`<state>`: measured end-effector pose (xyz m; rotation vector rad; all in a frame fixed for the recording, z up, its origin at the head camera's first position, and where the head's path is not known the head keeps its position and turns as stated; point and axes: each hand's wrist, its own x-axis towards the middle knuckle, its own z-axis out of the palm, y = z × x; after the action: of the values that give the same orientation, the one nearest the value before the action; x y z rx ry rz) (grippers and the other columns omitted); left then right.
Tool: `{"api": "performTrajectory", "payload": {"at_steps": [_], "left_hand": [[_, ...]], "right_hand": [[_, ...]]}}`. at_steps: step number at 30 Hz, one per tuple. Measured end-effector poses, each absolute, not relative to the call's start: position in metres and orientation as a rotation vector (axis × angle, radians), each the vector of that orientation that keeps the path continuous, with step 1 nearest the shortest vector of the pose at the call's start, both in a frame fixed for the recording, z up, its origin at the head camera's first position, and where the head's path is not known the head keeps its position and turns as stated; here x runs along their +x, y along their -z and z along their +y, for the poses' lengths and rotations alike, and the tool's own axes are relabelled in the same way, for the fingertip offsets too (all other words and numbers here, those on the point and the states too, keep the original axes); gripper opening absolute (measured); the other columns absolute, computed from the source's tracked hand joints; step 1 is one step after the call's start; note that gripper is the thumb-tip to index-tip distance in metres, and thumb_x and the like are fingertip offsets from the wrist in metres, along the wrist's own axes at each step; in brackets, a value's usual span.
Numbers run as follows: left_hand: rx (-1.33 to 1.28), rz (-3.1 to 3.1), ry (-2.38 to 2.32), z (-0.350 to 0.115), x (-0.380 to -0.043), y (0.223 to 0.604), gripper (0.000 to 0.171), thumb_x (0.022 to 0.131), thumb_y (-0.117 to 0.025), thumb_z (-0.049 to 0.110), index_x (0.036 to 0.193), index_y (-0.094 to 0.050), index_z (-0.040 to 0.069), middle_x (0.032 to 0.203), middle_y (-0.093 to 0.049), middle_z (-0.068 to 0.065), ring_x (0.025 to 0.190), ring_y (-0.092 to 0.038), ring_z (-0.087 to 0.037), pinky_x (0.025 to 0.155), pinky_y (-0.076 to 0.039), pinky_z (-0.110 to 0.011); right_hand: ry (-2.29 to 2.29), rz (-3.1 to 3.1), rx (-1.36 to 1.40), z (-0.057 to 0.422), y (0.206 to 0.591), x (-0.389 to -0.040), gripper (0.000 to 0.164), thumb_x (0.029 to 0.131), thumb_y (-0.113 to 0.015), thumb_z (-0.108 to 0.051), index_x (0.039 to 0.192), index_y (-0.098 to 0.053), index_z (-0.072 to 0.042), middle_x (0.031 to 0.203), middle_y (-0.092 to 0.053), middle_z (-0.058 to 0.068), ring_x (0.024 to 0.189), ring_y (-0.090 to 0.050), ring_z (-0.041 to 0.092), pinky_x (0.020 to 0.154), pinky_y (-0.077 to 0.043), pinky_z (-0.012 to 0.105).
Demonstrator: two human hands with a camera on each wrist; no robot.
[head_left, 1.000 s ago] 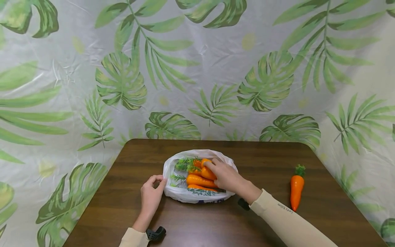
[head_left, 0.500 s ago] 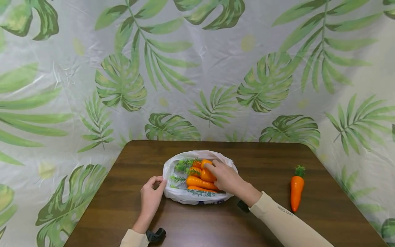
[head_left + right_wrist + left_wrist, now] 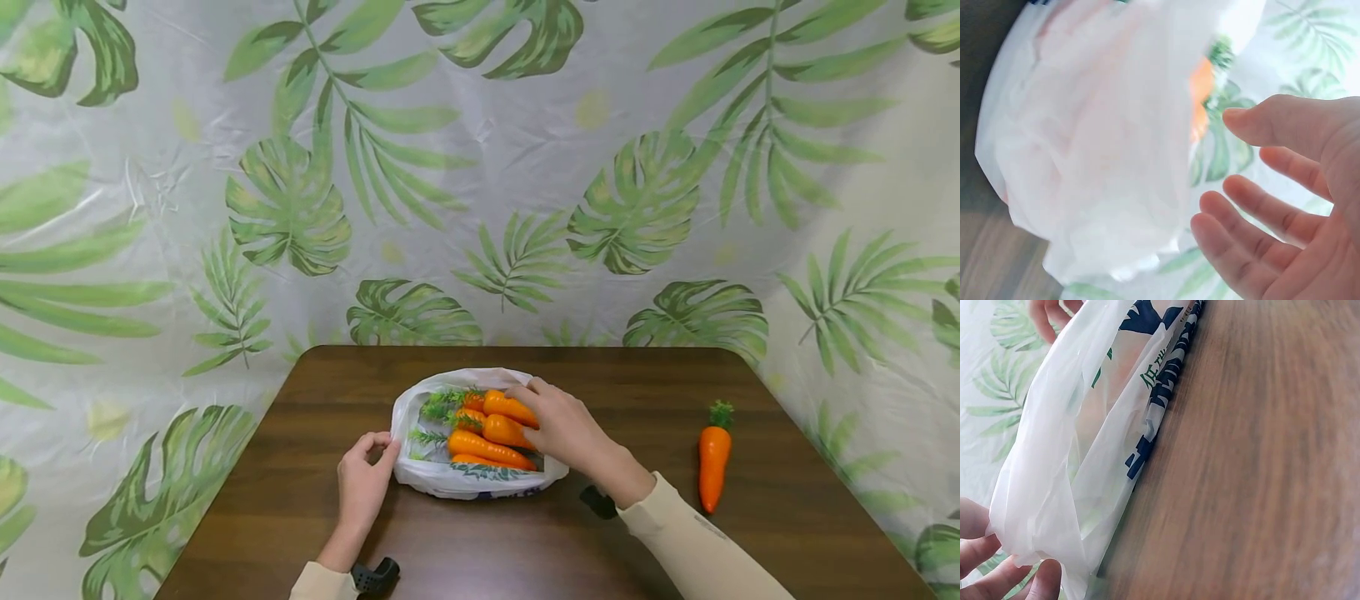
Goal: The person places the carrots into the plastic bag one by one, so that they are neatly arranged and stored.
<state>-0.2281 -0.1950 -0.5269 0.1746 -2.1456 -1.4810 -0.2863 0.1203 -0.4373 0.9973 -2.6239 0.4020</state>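
Observation:
A white plastic bag [image 3: 431, 482] lies on its base in the middle of the table, its mouth spread upward. Inside are several orange carrots [image 3: 487, 451] with green tops pointing left. My left hand [image 3: 362, 479] pinches the bag's left rim between thumb and fingers; the left wrist view has its thumb [image 3: 1046, 582] against the white film [image 3: 1035, 487]. Over the bag's right side is my right hand [image 3: 567, 427], fingers spread and holding nothing in the right wrist view. Its palm hides part of the right rim. A single carrot [image 3: 713, 468] rests outside, to the right.
Brown wooden table [image 3: 480, 550] beneath everything. A leaf-patterned sheet [image 3: 480, 167] hangs behind its far edge. Black bands sit at both wrists, the left band [image 3: 377, 577] close to the table's surface.
My right hand has released a carrot in the bag and drawn slightly up and right, its fingers opening. My left hand keeps its hold on the rim. The view has shifted slightly.

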Motion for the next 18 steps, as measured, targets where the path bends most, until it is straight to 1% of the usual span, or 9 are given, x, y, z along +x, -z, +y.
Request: {"api": "performTrajectory", "payload": {"at_steps": [2, 4, 6, 9, 11, 16, 18], "left_hand": [[0.173, -2.142, 1.487, -0.195, -0.228, 0.527, 0.006, 0.088, -0.078, 0.012, 0.088, -0.074, 0.008, 0.098, -0.074, -0.005, 0.103, -0.068, -0.025, 0.093, -0.051, -0.045], [0.174, -2.141, 1.484, -0.195, -0.228, 0.527, 0.006, 0.088, -0.078, 0.012, 0.088, -0.074, 0.008, 0.099, -0.074, -0.005, 0.103, -0.068, -0.024, 0.092, -0.051, -0.045], [0.174, -2.138, 1.482, -0.195, -0.228, 0.527, 0.006, 0.088, -0.078, 0.012, 0.088, -0.074, 0.008, 0.099, -0.074, -0.005, 0.103, -0.068, -0.024, 0.092, -0.051, -0.044], [0.172, -2.136, 1.474, -0.195, -0.228, 0.527, 0.006, 0.088, -0.078, 0.012, 0.088, -0.074, 0.008, 0.098, -0.074, -0.004, 0.102, -0.068, -0.023, 0.092, -0.050, -0.044], [0.167, -2.135, 1.475, -0.195, -0.228, 0.527, 0.006, 0.088, -0.078, 0.012, 0.088, -0.074, 0.008, 0.098, -0.074, -0.005, 0.102, -0.068, -0.024, 0.092, -0.050, -0.045], [0.163, -2.138, 1.479, -0.195, -0.228, 0.527, 0.007, 0.089, -0.078, 0.012, 0.088, -0.073, 0.008, 0.099, -0.074, -0.005, 0.104, -0.068, -0.025, 0.093, -0.050, -0.045], [0.167, -2.141, 1.475, -0.195, -0.227, 0.527, 0.006, 0.089, -0.078, 0.012, 0.088, -0.074, 0.008, 0.099, -0.074, -0.004, 0.104, -0.068, -0.024, 0.093, -0.049, -0.043]], "right_hand": [[-0.423, -2.642, 0.955, 0.125, 0.432, -0.283, 0.056, 0.081, -0.082, -0.011, 0.132, -0.062, -0.024, 0.101, -0.056, -0.001, 0.070, -0.047, 0.014, 0.055, -0.043, 0.027], [-0.454, -2.647, 0.912, 0.130, 0.427, -0.281, 0.055, 0.081, -0.081, -0.011, 0.131, -0.064, -0.024, 0.099, -0.056, -0.002, 0.069, -0.046, 0.012, 0.053, -0.042, 0.027], [-0.488, -2.641, 0.874, 0.135, 0.423, -0.279, 0.053, 0.080, -0.082, -0.012, 0.129, -0.065, -0.023, 0.100, -0.056, -0.003, 0.069, -0.048, 0.012, 0.055, -0.043, 0.027], [-0.520, -2.625, 0.831, 0.143, 0.420, -0.277, 0.054, 0.079, -0.084, -0.013, 0.129, -0.065, -0.020, 0.105, -0.060, 0.000, 0.074, -0.053, 0.014, 0.059, -0.046, 0.028], [-0.534, -2.617, 0.812, 0.149, 0.419, -0.276, 0.055, 0.079, -0.085, -0.014, 0.130, -0.064, -0.019, 0.108, -0.061, 0.002, 0.076, -0.054, 0.014, 0.061, -0.047, 0.029], [-0.588, -2.595, 0.766, 0.164, 0.418, -0.273, 0.056, 0.080, -0.086, -0.015, 0.131, -0.063, -0.021, 0.107, -0.060, 0.002, 0.071, -0.052, 0.014, 0.059, -0.046, 0.030], [-0.617, -2.591, 0.733, 0.171, 0.418, -0.272, 0.056, 0.080, -0.085, -0.015, 0.131, -0.063, -0.021, 0.107, -0.060, 0.000, 0.073, -0.053, 0.014, 0.059, -0.046, 0.030]]}}
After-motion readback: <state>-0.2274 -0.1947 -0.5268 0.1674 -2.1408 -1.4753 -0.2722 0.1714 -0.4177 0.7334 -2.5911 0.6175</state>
